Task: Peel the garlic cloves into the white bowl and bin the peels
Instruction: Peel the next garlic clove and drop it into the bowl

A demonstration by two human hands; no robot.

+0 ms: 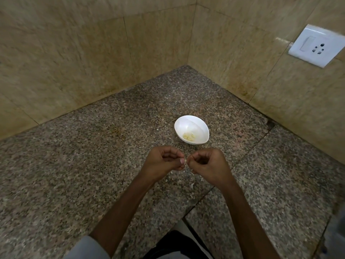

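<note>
Garlic clove (185,161) pinched between fingertips of left hand (164,163) and right hand (210,165), near the white bowl (194,122).

- The left hand (162,162) and right hand (209,165), pinching a garlic clove (185,161) together, are filling the space just before the bowl (188,122).
- Bare counter (84,156) is stretching wide on the bowl's left and right.
- Two walls (74,62) are closing off the corner behind it.
- Peel scraps (191,184) are lying under the hands.

Single head-worn wide view — looking forward and down, close over the countertop (93,165).
</note>
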